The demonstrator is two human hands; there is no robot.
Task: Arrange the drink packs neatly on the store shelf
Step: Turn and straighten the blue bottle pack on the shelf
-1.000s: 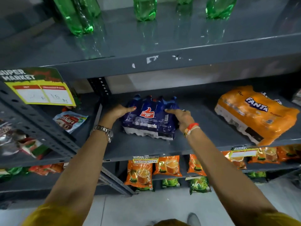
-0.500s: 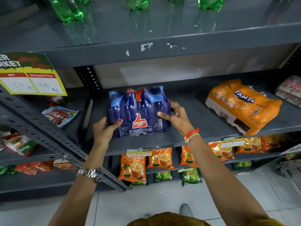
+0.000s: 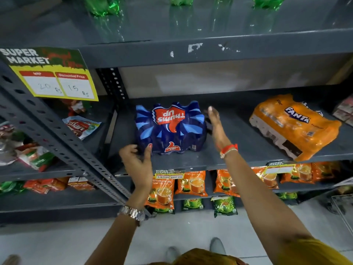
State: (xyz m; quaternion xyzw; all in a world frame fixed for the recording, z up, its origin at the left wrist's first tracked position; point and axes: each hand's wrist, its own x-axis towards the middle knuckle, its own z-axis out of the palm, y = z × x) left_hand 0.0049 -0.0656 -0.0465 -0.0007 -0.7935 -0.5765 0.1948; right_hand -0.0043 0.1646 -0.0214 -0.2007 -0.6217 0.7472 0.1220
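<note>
A blue shrink-wrapped Thums Up drink pack (image 3: pixel 170 129) stands upright on the grey middle shelf (image 3: pixel 238 155), near its left end, with the logo upside down on top. My left hand (image 3: pixel 137 165) is at the pack's front left corner, fingers loosely spread, and only the thumb touches the wrap. My right hand (image 3: pixel 216 129) lies flat with straight fingers against the pack's right side. An orange Fanta pack (image 3: pixel 292 125) lies tilted on the same shelf at the right, apart from the blue pack.
A perforated grey upright (image 3: pixel 57 138) slants just left of my left hand, with a yellow price sign (image 3: pixel 51 77) above it. Green bottles (image 3: pixel 103 4) stand on the top shelf. Orange and green tea packets (image 3: pixel 191 184) hang below. Snack pouches (image 3: pixel 80 127) fill the left bay.
The blue pack was tipped up from lying flat and now stands on the shelf further back. Both hands have loosened from gripping its sides; the left has slid to the front corner.
</note>
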